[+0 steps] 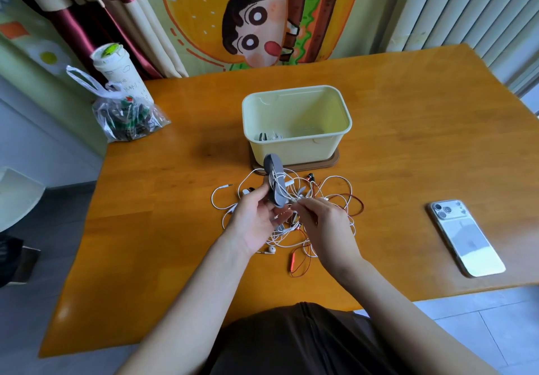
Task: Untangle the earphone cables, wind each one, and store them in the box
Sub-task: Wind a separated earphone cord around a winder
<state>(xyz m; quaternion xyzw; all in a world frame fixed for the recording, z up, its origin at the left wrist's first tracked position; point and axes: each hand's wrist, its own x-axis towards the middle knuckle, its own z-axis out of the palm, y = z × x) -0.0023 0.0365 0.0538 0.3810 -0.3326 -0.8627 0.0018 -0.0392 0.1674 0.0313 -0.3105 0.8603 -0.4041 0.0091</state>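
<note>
1. Left hand point(256, 224): we curl it round a grey strap point(276, 167) wrapped with white cable point(275, 177).
2. Right hand point(323, 226): we pinch that white cable just beside the strap.
3. Tangle of earphone cables point(309, 197), white and red: on the table point(175, 199), beneath both hands.
4. Box point(294, 151): at 12 o'clock of the tangle, one wound earphone point(269, 136) inside.
5. Phone point(465, 237): at 3 o'clock.

Bare forearms, no sleeves showing; dark brown garment point(303, 342) at the torso; hands without rings.
</note>
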